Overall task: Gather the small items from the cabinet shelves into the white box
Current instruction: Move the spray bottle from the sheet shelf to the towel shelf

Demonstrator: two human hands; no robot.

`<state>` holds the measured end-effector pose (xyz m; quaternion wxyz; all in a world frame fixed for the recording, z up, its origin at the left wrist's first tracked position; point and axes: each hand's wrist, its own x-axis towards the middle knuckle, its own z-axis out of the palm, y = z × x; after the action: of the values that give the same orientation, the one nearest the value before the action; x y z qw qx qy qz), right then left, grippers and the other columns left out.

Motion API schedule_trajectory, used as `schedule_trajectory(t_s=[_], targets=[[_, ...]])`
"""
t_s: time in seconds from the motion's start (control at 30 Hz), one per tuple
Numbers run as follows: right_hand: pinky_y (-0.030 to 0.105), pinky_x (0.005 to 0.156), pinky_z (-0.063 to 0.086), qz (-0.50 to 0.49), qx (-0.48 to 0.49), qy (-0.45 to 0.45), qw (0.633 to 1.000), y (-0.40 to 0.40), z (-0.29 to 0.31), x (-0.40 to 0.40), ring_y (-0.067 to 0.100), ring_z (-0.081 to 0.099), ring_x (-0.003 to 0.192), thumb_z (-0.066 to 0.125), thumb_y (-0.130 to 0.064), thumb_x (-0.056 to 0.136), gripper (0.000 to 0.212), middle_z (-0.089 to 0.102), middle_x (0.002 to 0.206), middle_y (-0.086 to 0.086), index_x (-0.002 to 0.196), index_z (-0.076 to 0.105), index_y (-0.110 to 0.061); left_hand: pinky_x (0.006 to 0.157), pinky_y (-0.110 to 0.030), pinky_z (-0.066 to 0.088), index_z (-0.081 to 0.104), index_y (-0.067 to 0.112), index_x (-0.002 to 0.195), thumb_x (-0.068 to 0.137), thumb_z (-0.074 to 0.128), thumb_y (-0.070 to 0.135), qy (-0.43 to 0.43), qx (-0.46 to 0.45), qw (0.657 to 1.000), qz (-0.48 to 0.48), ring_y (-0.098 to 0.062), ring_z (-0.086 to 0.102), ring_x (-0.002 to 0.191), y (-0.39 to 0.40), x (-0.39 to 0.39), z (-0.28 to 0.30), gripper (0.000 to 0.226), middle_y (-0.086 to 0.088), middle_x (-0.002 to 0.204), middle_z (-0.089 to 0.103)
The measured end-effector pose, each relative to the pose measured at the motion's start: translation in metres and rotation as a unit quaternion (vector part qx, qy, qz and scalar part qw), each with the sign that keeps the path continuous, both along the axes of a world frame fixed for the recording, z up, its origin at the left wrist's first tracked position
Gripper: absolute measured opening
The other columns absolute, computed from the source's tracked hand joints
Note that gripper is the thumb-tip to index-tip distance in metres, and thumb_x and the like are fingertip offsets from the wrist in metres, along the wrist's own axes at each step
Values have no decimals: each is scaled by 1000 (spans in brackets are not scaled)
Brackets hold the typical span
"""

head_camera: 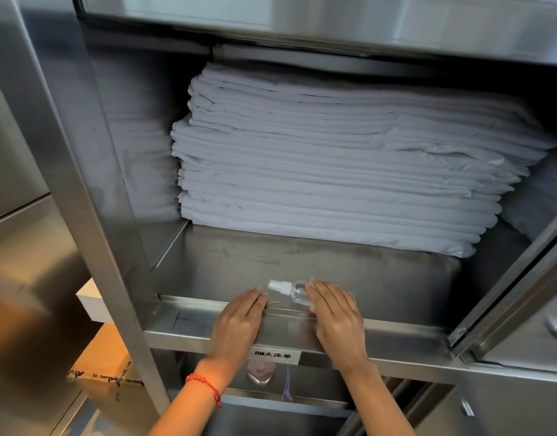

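A small clear spray bottle [286,290] with a white cap lies on its side at the front of the steel cabinet shelf [397,287]. My left hand [239,325] rests flat on the shelf's front lip, just left of the bottle, fingers together and holding nothing. My right hand [337,316] lies open over the lip, its fingertips touching the bottle's right end. On the shelf below, a pinkish small bottle [261,374] and a purple cord [288,385] show between my forearms. A corner of the white box [91,302] shows at the left, behind the cabinet post.
A tall stack of folded white sheets [334,158] fills the back of the shelf. A label [275,354] is stuck on the shelf's front edge. The open cabinet door [522,294] stands at the right. A cardboard box [104,360] sits low at the left.
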<state>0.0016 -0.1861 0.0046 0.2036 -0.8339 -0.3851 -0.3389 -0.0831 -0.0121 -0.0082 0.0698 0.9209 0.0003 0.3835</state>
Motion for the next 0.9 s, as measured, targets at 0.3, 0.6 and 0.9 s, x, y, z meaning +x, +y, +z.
schedule_trajectory(t_s=[0.3,0.6,0.9], targets=[[42,96,45,62,-16,7,998,2,8,18,24,66,102,77,22,43,69,69,109,10,107,70,-4,69,-45,57,74,-4,89,38,89,-12,-8,10,997,74,-33,71,81,-6,-3,11,54,-20,92,71],[40,93,49,159,2,-12,987,-10,13,36,23,67,98,82,17,47,64,70,107,10,106,71,-4,73,-46,57,75,-2,90,42,89,-11,-21,11,986,163,-33,71,84,-35,-12,16,51,-19,95,71],[38,85,55,252,46,-46,966,1,16,32,22,68,96,84,10,56,49,71,105,9,102,72,-3,75,-45,55,74,-1,92,43,91,-4,-23,8,968,250,-32,70,88,-50,-38,20,53,-19,97,71]])
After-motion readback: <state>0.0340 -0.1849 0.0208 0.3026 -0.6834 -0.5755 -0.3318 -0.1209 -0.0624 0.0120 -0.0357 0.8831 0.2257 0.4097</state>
